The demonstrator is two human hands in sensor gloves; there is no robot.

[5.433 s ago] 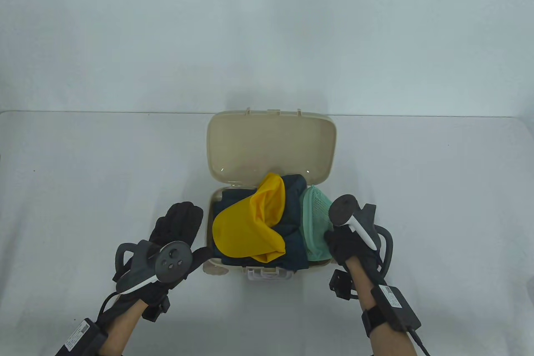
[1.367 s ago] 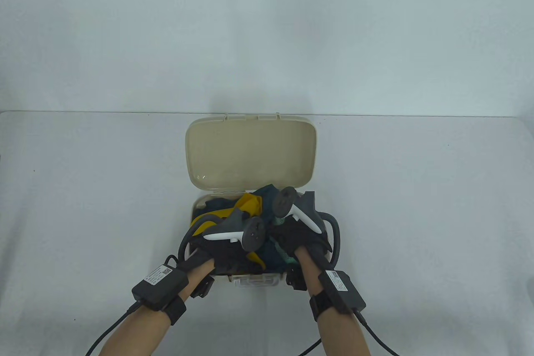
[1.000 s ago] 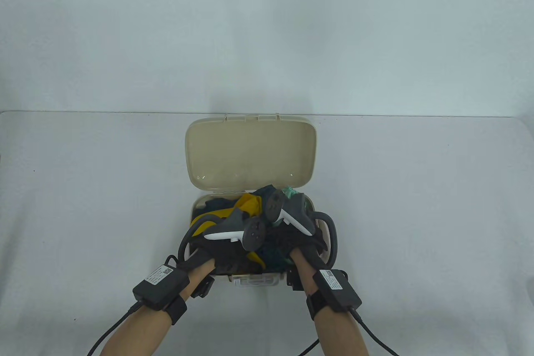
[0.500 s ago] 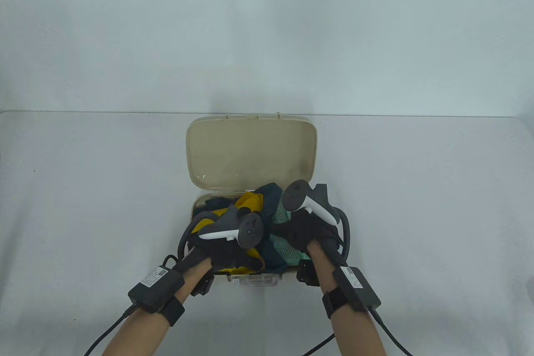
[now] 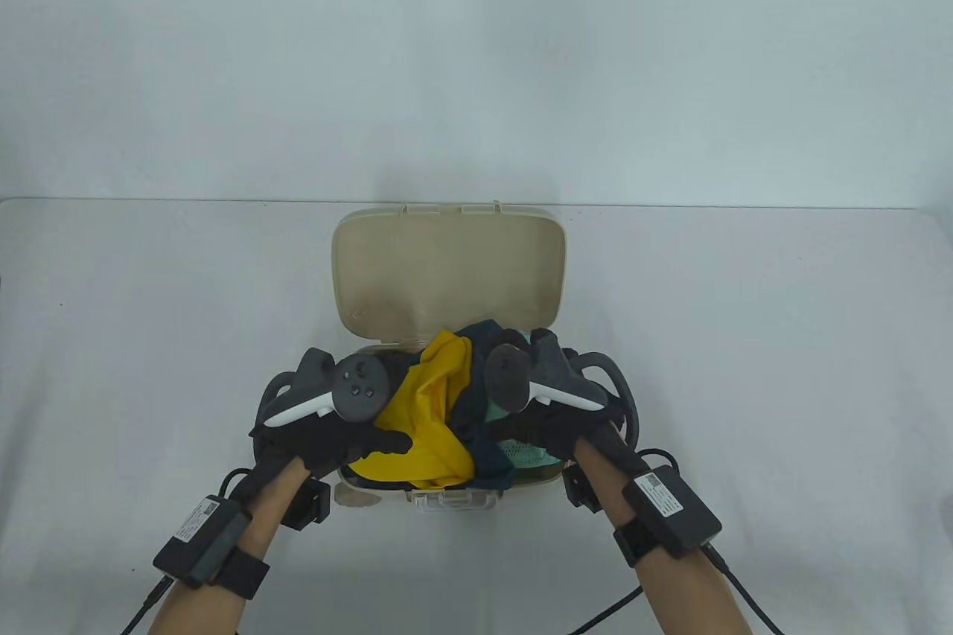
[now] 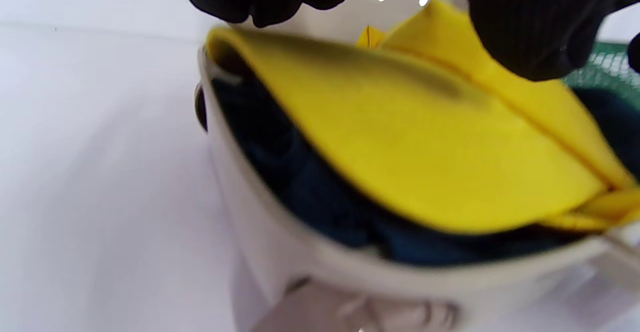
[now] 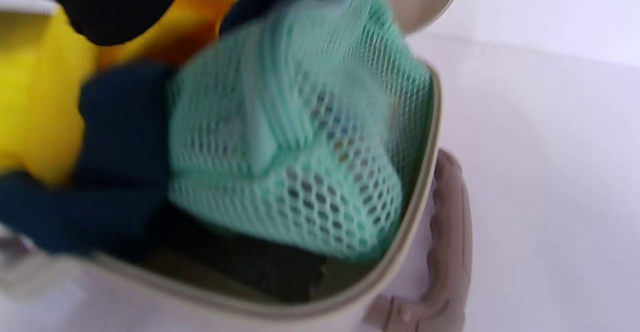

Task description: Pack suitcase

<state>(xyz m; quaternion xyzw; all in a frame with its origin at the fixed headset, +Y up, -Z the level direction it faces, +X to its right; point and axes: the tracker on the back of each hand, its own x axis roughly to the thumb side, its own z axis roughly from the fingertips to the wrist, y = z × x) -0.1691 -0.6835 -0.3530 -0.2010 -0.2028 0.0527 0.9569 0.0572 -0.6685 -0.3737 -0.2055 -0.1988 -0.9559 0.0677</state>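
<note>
A white table fills the lower half, with a plain pale wall rising behind it.

table view: high, looks down the table at the open suitcase | left wrist view: close on its left front corner; blurred | right wrist view: close on its right end; shared: yellow cloth

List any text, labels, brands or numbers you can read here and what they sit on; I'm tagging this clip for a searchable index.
Nothing can be read.
White label on the left wrist pack: print too small to read.
White label on the right wrist pack: print too small to read.
Suitcase, yellow cloth, mesh bag: no text shows.
</note>
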